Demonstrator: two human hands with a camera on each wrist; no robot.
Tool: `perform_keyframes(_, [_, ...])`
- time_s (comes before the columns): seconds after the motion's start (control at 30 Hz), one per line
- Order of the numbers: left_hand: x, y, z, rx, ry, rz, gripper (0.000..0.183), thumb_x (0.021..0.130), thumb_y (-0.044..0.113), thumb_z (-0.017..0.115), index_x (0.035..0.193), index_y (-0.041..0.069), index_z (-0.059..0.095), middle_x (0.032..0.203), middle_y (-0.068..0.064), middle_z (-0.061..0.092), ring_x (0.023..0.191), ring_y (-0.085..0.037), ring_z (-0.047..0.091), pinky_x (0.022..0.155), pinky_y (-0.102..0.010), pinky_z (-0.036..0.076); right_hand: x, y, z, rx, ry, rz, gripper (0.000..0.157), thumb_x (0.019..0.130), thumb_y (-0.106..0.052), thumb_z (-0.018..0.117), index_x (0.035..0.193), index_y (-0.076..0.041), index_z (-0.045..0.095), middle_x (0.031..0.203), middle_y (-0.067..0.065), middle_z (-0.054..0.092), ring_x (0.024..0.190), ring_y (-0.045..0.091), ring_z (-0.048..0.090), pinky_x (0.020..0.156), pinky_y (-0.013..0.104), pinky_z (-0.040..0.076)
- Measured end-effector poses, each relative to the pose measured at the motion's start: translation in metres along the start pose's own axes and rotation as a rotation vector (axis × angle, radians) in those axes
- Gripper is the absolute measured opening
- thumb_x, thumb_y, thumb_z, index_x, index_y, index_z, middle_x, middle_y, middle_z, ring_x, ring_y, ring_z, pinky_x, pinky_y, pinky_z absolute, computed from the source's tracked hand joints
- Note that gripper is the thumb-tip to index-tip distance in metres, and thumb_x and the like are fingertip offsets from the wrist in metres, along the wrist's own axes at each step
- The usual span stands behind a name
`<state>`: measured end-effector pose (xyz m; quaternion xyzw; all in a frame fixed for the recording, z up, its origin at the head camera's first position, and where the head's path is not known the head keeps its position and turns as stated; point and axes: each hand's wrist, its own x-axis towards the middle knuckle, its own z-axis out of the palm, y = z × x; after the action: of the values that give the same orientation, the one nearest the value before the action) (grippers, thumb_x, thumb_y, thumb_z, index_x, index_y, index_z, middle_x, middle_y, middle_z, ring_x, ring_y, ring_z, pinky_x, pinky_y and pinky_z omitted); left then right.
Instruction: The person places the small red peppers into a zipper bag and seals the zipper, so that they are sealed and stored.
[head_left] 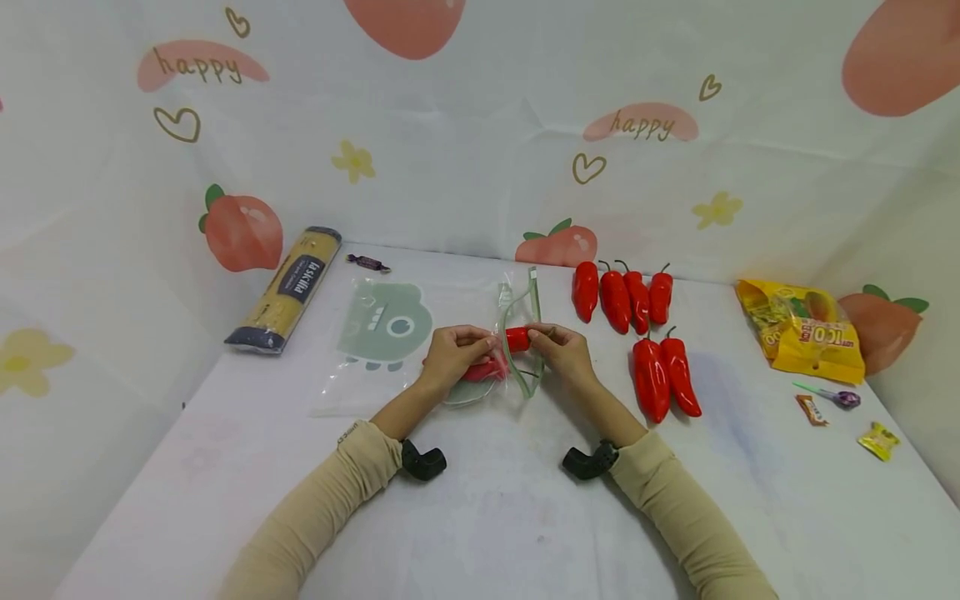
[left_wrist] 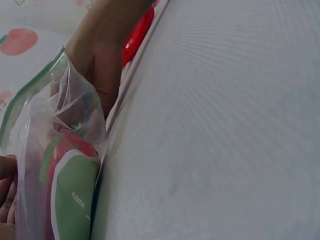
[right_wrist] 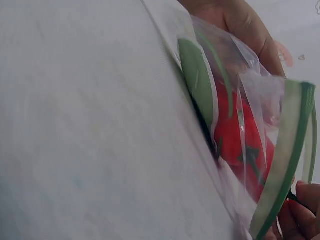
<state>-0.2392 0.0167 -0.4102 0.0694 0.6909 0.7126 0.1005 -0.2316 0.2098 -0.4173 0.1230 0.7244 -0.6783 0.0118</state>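
Note:
A clear zip bag point(head_left: 442, 300) with a green cartoon monster print lies flat on the table, its green-edged mouth point(head_left: 534, 292) gaping toward the right. My left hand point(head_left: 450, 358) pinches the bag's plastic just inside that mouth. At the opening, my right hand point(head_left: 566, 354) holds a red pepper point(head_left: 517, 338) by its stem end, the tip pointing left into the bag. Another red pepper point(head_left: 483, 369) lies inside, under the left fingers; its green stem shows through the plastic in the right wrist view. The left wrist view shows the bag's green label point(left_wrist: 75, 195).
Several red peppers point(head_left: 615, 300) stand in a row behind the right hand, with two more peppers point(head_left: 651, 379) nearer. A spaghetti pack point(head_left: 288, 283) and a wrapped candy point(head_left: 367, 263) lie back left. On the right are a yellow candy bag point(head_left: 817, 329), a lollipop point(head_left: 847, 399) and small sweets point(head_left: 879, 441).

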Motion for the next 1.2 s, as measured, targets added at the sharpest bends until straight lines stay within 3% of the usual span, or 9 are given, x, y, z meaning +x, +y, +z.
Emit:
perform_keyframes(0.17, [0.000,0.000,0.000,0.006,0.005,0.010,0.021,0.083,0.010,0.067,0.098,-0.005,0.067,0.086,-0.008,0.071,0.068,-0.004,0.064,0.066,-0.019,0.056,0.000,0.003,0.003,-0.051,-0.090,-0.063,0.036,0.088,-0.020,0.061,0.121,-0.004,0.058,0.106,0.003,0.067,0.085,0.004,0.061,0.082,0.018,0.052])
perform_keyframes(0.37, [0.000,0.000,-0.001,0.014,0.003,0.020,0.022,0.084,0.010,0.066,0.098,-0.006,0.066,0.086,-0.008,0.070,0.068,-0.003,0.063,0.065,-0.020,0.056,-0.001,0.005,0.004,-0.176,-0.103,-0.094,0.031,0.087,-0.023,0.062,0.112,-0.004,0.065,0.102,0.006,0.068,0.090,0.012,0.053,0.076,0.015,0.047])
perform_keyframes(0.57, [0.000,-0.001,-0.001,-0.003,0.002,0.025,0.022,0.083,0.009,0.066,0.098,-0.008,0.066,0.085,-0.008,0.071,0.067,-0.003,0.064,0.065,-0.020,0.056,-0.002,0.003,0.000,-0.178,-0.088,-0.135,0.031,0.089,-0.025,0.060,0.113,-0.006,0.065,0.114,0.012,0.065,0.103,0.016,0.058,0.096,0.029,0.047])
perform_keyframes(0.7, [0.000,-0.001,0.000,-0.009,-0.001,0.019,0.022,0.083,0.008,0.066,0.099,-0.008,0.065,0.086,-0.008,0.071,0.067,-0.003,0.063,0.064,-0.019,0.056,-0.005,-0.003,-0.013,-0.163,-0.075,-0.167,0.034,0.090,-0.028,0.059,0.118,-0.009,0.062,0.120,0.010,0.062,0.109,0.013,0.057,0.102,0.032,0.043])
perform_keyframes(0.83, [0.000,-0.001,0.001,-0.010,-0.012,0.020,0.023,0.083,0.008,0.066,0.099,-0.008,0.065,0.086,-0.009,0.071,0.067,-0.004,0.064,0.065,-0.021,0.056,-0.011,-0.009,-0.039,-0.116,-0.064,-0.205,0.043,0.090,-0.030,0.058,0.126,-0.008,0.055,0.128,0.013,0.056,0.115,0.016,0.055,0.103,0.031,0.041])
perform_keyframes(0.93, [0.001,-0.001,0.000,-0.014,-0.016,0.024,0.023,0.083,0.008,0.066,0.100,-0.008,0.065,0.087,-0.009,0.070,0.068,-0.004,0.064,0.066,-0.021,0.057,-0.019,-0.011,-0.063,-0.095,0.002,-0.195,0.046,0.090,-0.033,0.057,0.130,-0.012,0.051,0.128,0.006,0.057,0.116,0.013,0.055,0.103,0.031,0.040])
perform_keyframes(1.07, [0.001,-0.001,-0.001,-0.024,-0.019,0.031,0.023,0.083,0.007,0.066,0.100,-0.008,0.065,0.088,-0.011,0.070,0.068,-0.004,0.064,0.065,-0.020,0.056,-0.028,-0.013,-0.092,0.019,0.162,-0.121,0.045,0.088,-0.031,0.059,0.130,-0.016,0.053,0.127,-0.003,0.058,0.112,0.003,0.050,0.104,0.026,0.039])
perform_keyframes(1.2, [0.001,-0.002,-0.001,-0.019,-0.016,0.032,0.023,0.083,0.007,0.066,0.100,-0.008,0.065,0.090,-0.013,0.070,0.068,-0.004,0.063,0.065,-0.020,0.056,-0.033,-0.015,-0.111,0.168,0.307,-0.075,0.043,0.088,-0.024,0.060,0.130,-0.017,0.053,0.132,-0.003,0.053,0.119,0.007,0.045,0.102,0.018,0.038])
